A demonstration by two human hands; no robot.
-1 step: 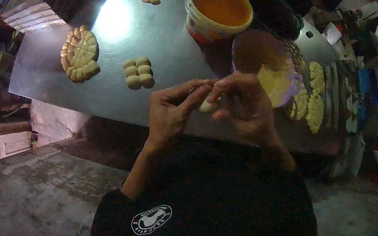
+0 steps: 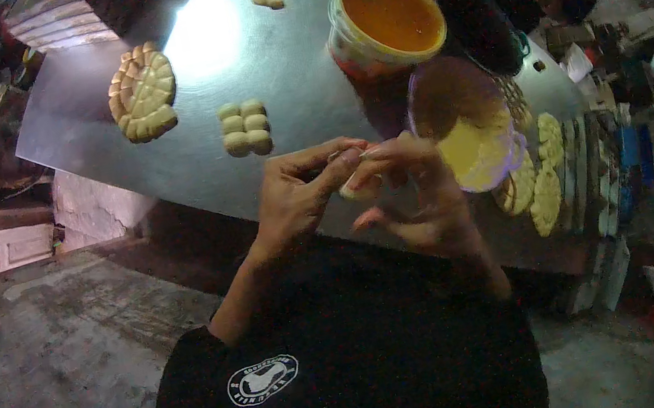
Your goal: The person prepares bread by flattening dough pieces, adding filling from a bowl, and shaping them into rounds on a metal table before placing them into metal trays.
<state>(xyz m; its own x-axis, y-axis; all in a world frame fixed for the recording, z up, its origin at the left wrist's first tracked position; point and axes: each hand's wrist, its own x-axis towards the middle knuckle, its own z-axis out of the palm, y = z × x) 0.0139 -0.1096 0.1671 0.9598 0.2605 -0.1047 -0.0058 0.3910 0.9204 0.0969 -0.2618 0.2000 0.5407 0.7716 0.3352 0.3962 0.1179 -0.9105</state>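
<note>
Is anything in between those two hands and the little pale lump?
Nothing that shows: the pale lump sits right where the left hand and the blurry right hand come together. The bucket and bowl are beyond them, not in between.

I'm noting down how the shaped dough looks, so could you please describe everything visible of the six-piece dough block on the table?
The six-piece dough block is pale, with smooth-looking rounded pieces set side by side in two columns of three. It lies flat on the grey metallic-looking table, beyond the left hand. No hand touches it; its underside is hidden.
</note>
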